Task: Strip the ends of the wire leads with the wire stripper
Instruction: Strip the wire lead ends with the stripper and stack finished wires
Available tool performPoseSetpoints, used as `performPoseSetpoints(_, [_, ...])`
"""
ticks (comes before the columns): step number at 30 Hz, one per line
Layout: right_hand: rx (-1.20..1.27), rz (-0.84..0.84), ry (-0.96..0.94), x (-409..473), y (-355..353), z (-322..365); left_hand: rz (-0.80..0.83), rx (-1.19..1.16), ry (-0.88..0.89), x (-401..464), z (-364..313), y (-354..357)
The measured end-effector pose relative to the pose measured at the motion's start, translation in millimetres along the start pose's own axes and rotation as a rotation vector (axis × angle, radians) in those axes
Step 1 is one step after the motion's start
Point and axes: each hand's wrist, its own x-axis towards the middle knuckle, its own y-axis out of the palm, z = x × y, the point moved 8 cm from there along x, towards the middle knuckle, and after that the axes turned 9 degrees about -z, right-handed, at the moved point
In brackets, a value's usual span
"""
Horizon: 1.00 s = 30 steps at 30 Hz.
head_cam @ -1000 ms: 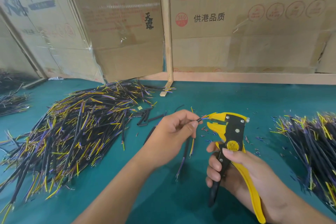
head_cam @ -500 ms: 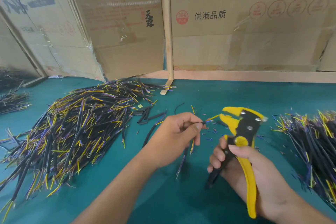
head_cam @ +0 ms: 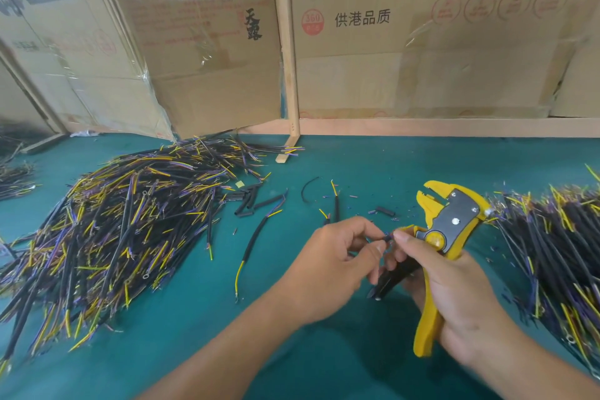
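Right hand (head_cam: pixel 454 295) moved in to left hand (head_cam: pixel 328 266), both pinching one wire lead (head_cam: pixel 388 236), right fingers gripping one wire stripper (head_cam: pixel 444 237)

I read "供港品质" and a red "360" stamp on the right cardboard box (head_cam: pixel 422 52); "天露" on the middle box (head_cam: pixel 207 42).

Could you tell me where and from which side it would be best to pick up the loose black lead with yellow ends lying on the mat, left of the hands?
Probably by the black sleeve in the middle of the loose lead, coming straight down from above. It lies flat on the green mat, apart from the big pile, and the sleeve is its thickest part; the yellow ends are thin and bare-tipped.
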Motion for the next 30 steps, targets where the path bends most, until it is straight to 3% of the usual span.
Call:
performPoseSetpoints(7, [-0.177, -0.037, -0.235, -5, -3, 18, -0.033, -0.05, -0.007, 0, -3, -4])
performPoseSetpoints(14, [-0.213, 0.018, -0.271, -9, 4, 22, 0.005, -0.352, -0.218, -2, 7, 0])
performPoseSetpoints(18, [-0.182, 0.048, -0.256, -9, 4, 21, 0.053, -0.438, -0.249, -3, 5, 0])
performPoseSetpoints(30, [-0.004, 0.135, -0.097, -4, 10, 12, -0.052, 0.212, 0.221, 5, -16, -28])
